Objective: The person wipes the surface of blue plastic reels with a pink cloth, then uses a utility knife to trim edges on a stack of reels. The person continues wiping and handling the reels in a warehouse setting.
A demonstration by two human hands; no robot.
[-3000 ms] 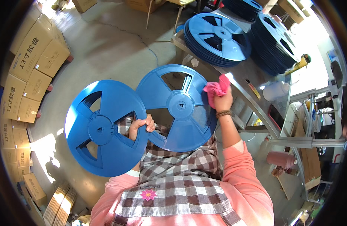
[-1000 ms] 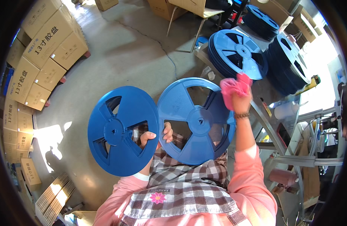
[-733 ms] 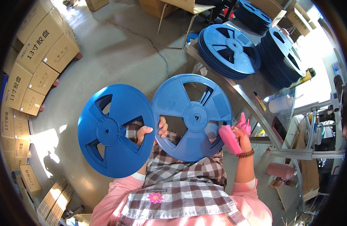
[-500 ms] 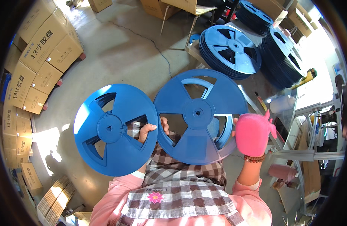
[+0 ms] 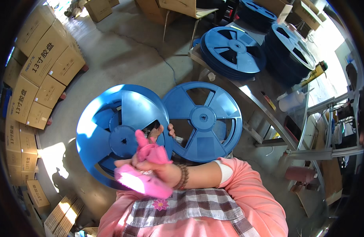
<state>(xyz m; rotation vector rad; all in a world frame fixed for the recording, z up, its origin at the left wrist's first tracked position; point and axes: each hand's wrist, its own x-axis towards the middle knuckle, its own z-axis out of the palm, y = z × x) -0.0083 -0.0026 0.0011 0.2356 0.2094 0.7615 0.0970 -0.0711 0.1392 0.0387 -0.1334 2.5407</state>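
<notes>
Blue plastic reel discs are in front of me, the left reel (image 5: 144, 106) overlapping the edge of the right reel (image 5: 223, 104). My left hand (image 5: 160, 132) grips them where they meet, its thumb in front of the left reel and its fingertips showing beside the right one. More blue layers show through the left reel's cutouts; I cannot tell how many there are. Crossed over to the left, my right hand (image 5: 164, 172) is closed on a pink cloth mitt (image 5: 144, 183), close in front of the left reel's lower part. Whether the mitt touches the reel is unclear.
Stacks of blue reels (image 5: 237, 47) stand on a metal-edged table (image 5: 249, 93) at the upper right. A white bottle (image 5: 291, 101) and a dark phone-like slab (image 5: 292, 127) lie there too. Cardboard boxes (image 5: 41, 63) pile up at left. A chair (image 5: 182, 10) stands at the far side.
My right hand with the pink mitt has swung from the right reel's outer edge across to the left reel. The left reel has tilted. My left hand keeps its grip.
</notes>
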